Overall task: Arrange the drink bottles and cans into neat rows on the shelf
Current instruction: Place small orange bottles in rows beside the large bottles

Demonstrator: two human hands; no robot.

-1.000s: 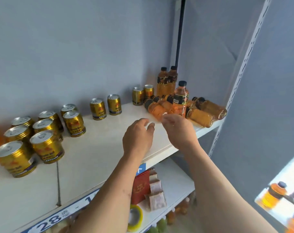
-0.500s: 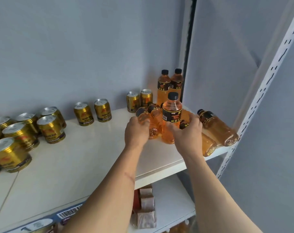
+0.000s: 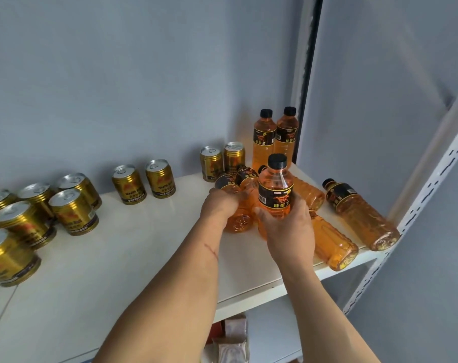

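In the head view, an upright orange bottle [image 3: 275, 191] with a black cap and black label is gripped around its lower body by the right hand [image 3: 288, 229], the fingers closed on it. Just to the left, the left hand [image 3: 220, 208] is wrapped over a lying bottle [image 3: 238, 216] whose base faces the camera; a second lying bottle [image 3: 246, 176] is seen touching it just beyond the left hand's knuckles. The two hands are held close side by side, nearly touching, each clamped on its own bottle.

To the right of the right hand, two more bottles are laid on their sides on the white shelf [image 3: 144, 258]: one [image 3: 332, 244] partly hidden behind the right wrist, and one [image 3: 358, 213] further right, near the shelf's right edge. Another lying bottle [image 3: 309, 192] is partly seen behind the held one. Beyond the hands, in the back corner, two bottles [image 3: 275, 137] are stood upright, touching each other.

Just left of those, beyond the left hand, a pair of gold cans [image 3: 222, 161] is stood against the back wall. Further left of the left hand, another pair of cans [image 3: 144, 183] is placed, and well to the left a loose cluster of gold cans [image 3: 39, 216] is grouped near the frame's edge. Below the forearms, a lower shelf [image 3: 269, 334] with small packets [image 3: 233, 341] is partly seen.
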